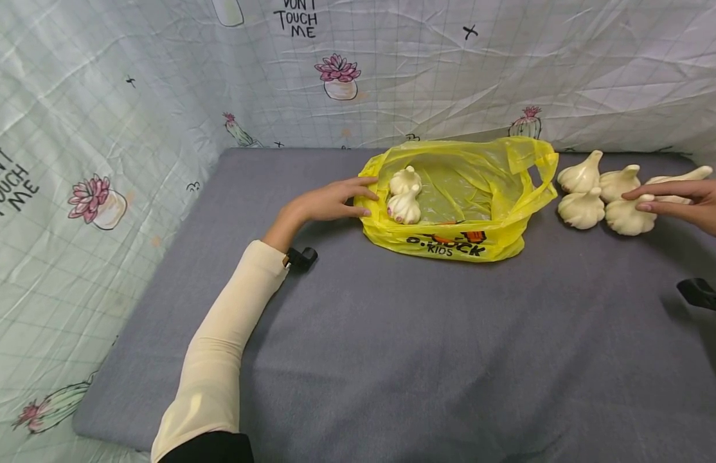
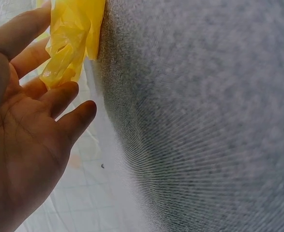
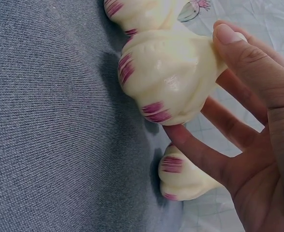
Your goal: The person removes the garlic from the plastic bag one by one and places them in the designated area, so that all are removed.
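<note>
Garlic bulb [image 1: 628,218] pointing up, long axis near upright, right hand [image 1: 702,202] pinching it; left hand [image 1: 329,200] gripping bag [image 1: 450,243]

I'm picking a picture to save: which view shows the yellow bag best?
The head view: almost the whole bag shows, garlic inside. The left wrist view has only a crumpled part; the right wrist view, none.

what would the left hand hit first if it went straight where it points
The left side of the yellow bag, which the left hand touches; then probably the two garlic bulbs inside, though depth is unclear.
</note>
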`<state>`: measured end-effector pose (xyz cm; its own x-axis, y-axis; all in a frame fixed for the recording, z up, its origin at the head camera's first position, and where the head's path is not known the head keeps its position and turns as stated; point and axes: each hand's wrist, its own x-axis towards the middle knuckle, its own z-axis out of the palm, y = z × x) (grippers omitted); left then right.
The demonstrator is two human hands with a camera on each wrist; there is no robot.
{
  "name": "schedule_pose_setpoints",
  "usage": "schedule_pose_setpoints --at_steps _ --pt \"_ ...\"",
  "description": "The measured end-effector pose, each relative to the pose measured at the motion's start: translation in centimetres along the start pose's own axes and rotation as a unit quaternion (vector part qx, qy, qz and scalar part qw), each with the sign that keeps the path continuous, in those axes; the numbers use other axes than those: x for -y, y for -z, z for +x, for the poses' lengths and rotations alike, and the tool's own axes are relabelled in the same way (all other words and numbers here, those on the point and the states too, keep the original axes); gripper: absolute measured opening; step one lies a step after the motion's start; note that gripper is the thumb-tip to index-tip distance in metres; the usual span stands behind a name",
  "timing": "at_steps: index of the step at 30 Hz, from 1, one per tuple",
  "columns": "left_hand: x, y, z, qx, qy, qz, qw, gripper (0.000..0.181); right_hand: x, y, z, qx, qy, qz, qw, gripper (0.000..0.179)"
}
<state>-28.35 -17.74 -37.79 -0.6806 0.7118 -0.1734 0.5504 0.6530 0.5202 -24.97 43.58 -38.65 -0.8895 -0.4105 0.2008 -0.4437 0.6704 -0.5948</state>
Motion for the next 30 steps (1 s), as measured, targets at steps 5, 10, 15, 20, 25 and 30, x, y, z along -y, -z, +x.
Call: schedule_pose_setpoints --at_steps 5,10,15,20,25,30 --pt "0.1 0.0 0.1 0.004 -0.001 0.004 1.0000 0.048 0.1 -0.1 0.1 -0.005 0.004 0.004 1.0000 0.024" --pt "0.1 -0.1 0.2 0.003 0.000 0.005 1.0000 0.048 0.2 -0.3 0.0 -0.004 0.001 0.026 0.9997 0.025" --pt "0.3 -0.1 0.3 0.003 0.001 0.008 1.0000 0.048 0.1 -0.4 -0.1 -0.004 -0.008 0.036 0.9993 0.027" --pt "0.0 0.0 0.2 0.003 -0.002 0.003 1.0000 0.048 0.0 -0.2 -0.1 0.003 -0.036 0.009 0.9993 0.027" --pt "0.0 0.1 0.2 0.003 -0.003 0.004 1.0000 0.048 -0.2 0.3 -0.1 0.012 -0.056 0.005 0.9983 0.036" --pt "0.0 0.1 0.2 0.002 -0.001 0.001 1.0000 0.048 0.2 0.6 0.1 -0.010 -0.048 0.052 0.9975 0.041"
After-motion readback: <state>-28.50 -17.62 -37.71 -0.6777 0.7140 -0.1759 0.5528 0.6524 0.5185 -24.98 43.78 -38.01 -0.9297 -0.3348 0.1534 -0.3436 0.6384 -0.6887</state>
